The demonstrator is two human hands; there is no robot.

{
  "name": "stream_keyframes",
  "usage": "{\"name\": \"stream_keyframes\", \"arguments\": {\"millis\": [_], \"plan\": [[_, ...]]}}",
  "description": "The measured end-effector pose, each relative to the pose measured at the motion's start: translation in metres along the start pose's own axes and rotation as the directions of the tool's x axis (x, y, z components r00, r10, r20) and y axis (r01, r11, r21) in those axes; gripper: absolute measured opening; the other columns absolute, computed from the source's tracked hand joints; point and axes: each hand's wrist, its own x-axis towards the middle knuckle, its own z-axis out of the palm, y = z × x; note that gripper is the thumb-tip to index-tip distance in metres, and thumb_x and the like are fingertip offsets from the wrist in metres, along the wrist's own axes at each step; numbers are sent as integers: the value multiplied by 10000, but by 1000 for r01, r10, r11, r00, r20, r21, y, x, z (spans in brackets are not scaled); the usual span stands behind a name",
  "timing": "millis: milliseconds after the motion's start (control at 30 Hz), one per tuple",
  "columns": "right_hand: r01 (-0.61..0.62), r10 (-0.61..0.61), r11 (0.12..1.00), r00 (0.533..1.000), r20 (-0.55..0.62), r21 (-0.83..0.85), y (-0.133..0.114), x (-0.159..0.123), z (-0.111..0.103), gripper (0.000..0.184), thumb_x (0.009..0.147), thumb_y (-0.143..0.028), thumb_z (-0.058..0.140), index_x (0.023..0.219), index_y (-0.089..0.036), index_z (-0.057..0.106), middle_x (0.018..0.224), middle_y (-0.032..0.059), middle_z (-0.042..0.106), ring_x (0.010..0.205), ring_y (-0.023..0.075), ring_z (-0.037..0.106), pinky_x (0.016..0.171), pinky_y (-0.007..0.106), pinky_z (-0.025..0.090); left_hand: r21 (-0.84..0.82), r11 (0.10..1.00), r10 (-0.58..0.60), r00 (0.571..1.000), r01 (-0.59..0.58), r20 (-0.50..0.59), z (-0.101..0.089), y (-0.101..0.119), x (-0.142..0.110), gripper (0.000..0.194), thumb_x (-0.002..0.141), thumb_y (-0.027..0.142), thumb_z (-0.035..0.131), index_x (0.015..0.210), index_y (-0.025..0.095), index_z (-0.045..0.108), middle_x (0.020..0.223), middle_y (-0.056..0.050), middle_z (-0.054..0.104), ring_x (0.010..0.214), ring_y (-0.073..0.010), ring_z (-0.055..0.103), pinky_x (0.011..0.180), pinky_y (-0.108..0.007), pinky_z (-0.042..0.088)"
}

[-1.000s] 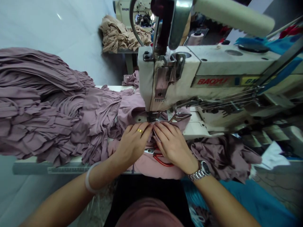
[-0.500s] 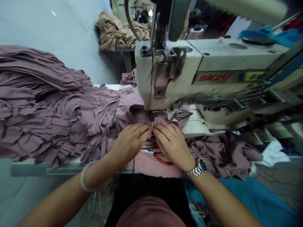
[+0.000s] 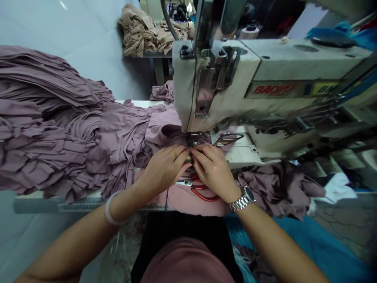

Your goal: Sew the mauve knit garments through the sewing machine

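Note:
My left hand (image 3: 165,168), with a gold ring, and my right hand (image 3: 212,169), with a metal watch at the wrist, lie side by side on a piece of mauve fabric (image 3: 165,131). Their fingertips meet and pinch the cloth just in front of the presser foot (image 3: 193,140) of a cream sewing machine (image 3: 265,94). Red-handled scissors (image 3: 203,192) lie on the cloth under my right palm.
A big heap of cut mauve fabric pieces (image 3: 50,125) covers the table's left side. More mauve cloth (image 3: 277,188) hangs off at the right over a blue surface (image 3: 318,251). A pile of beige fabric (image 3: 144,33) sits on a far table by another machine.
Both hands have crept forward with the cloth, nearer the presser foot. The camera has tilted a little, so the machine sits lower and larger in view.

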Motion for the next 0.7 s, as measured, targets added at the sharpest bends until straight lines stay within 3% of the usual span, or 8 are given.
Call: {"name": "stream_keyframes", "arguments": {"millis": [200,533,700], "plan": [[32,-32,999,999,40,14,7,-2,-2,314,935,-177,472,1199,-120,631,1198,114,643,1136,236,534,961,427,465,-15,1000,17,1000,-17,-14,-1,-5,2,367,953,350,545,1195,77,583,1215,-154,627,1116,-257,597,945,-396,509],[44,-42,998,998,44,-38,8,-3,-3,332,923,-147,469,1213,-101,625,1200,125,627,1129,251,523,939,424,480,24,999,-38,998,37,43,0,0,1,399,965,351,521,1249,75,571,1231,-148,606,1119,-273,572,951,-414,495],[211,-194,959,976,103,-190,5,-1,-3,355,918,-102,456,1234,-22,598,1224,183,613,1153,272,513,947,432,493,43,999,-14,1000,13,22,-1,6,4,351,961,310,531,1199,57,583,1175,-157,633,1079,-273,596,927,-409,503]]}}
